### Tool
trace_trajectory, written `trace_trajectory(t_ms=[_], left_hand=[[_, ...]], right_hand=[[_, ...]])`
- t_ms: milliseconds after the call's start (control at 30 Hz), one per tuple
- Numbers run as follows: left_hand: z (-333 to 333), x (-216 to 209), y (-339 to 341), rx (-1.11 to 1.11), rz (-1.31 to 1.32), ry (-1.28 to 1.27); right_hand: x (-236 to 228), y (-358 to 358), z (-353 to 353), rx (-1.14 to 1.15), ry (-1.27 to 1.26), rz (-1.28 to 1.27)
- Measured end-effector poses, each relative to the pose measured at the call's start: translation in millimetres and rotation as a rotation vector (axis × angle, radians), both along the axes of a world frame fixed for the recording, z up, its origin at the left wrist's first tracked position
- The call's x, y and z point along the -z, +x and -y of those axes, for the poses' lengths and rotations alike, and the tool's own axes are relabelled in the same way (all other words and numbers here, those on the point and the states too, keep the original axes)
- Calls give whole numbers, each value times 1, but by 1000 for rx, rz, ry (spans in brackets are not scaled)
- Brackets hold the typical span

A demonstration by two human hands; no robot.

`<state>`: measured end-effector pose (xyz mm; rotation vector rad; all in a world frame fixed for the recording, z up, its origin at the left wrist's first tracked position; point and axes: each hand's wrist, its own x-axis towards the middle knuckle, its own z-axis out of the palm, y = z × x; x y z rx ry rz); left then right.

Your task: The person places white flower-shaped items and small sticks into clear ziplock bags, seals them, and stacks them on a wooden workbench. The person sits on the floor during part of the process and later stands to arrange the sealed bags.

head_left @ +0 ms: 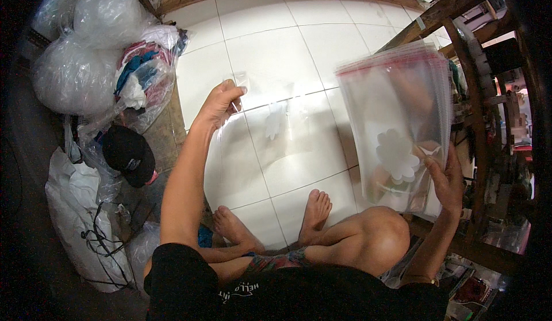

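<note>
Clear bag point(276, 131) in left hand point(221, 102), bag stack point(397, 119) right, white floor tiles point(276, 45)

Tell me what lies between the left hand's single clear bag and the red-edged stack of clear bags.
Only bare white tiled floor shows between the single clear bag and the stack, in the head view.

single clear bag point(270, 131) | hanging open | bag stack point(397, 125) | red-edged, upright, white flower print

Single head-worn fisheye, close, straight down onto white tiled floor point(287, 39).
</note>
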<state>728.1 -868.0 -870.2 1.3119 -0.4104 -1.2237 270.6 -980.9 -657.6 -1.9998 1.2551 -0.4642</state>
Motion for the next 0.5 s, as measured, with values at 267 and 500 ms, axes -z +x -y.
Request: trace_trajectory(t_ms=[267, 500], left_hand=[[-46, 90, 28, -35, 656, 353], [-59, 95, 33, 84, 634, 615]], right_hand=[[6, 2, 2, 53, -23, -75], [10, 8, 4, 47, 28, -62]])
